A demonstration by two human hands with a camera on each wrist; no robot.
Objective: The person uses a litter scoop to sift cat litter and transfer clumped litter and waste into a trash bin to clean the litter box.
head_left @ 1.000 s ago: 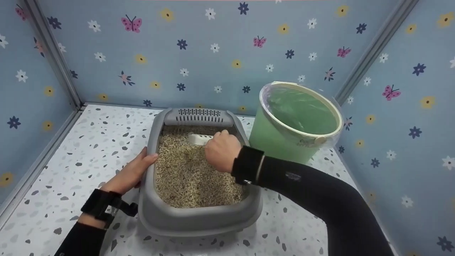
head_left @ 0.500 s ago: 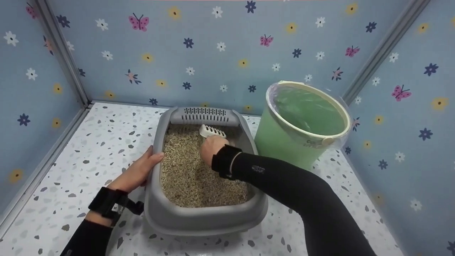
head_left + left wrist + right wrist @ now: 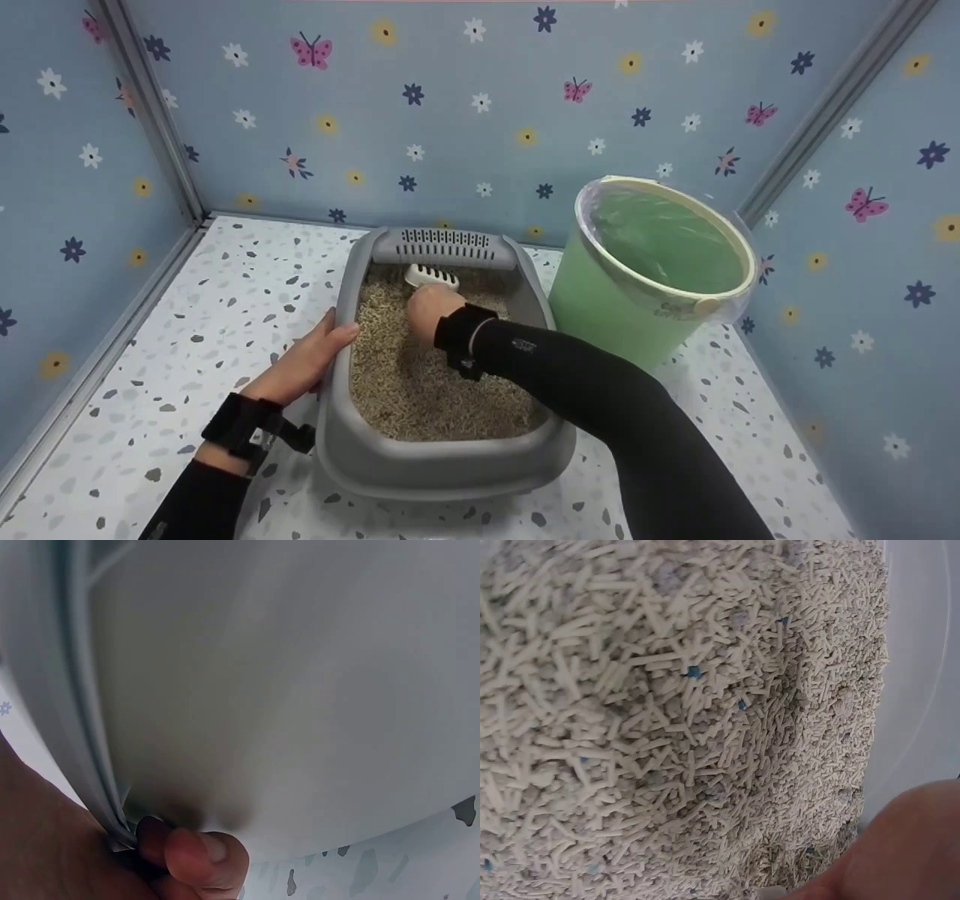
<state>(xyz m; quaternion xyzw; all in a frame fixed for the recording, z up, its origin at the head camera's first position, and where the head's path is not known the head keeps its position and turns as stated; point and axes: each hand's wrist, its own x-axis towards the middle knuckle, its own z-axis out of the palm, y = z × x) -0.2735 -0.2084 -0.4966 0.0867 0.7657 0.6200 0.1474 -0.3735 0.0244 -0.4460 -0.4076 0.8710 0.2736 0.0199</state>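
Left hand (image 3: 304, 365) grips the left rim of the grey plastic litter tray (image 3: 442, 469), thumb hooked over the edge, near the viewer. Farther in, the right hand (image 3: 429, 310) holds a white slotted plastic scoop (image 3: 431, 276) over the beige pellet litter (image 3: 420, 390). Right of the tray stands a green bag-lined bucket (image 3: 600, 300).

You face blue wallpapered walls (image 3: 465, 150) dotted with flowers and butterflies; speckled terrazzo floor (image 3: 187, 337) spreads from seven to eleven o'clock.
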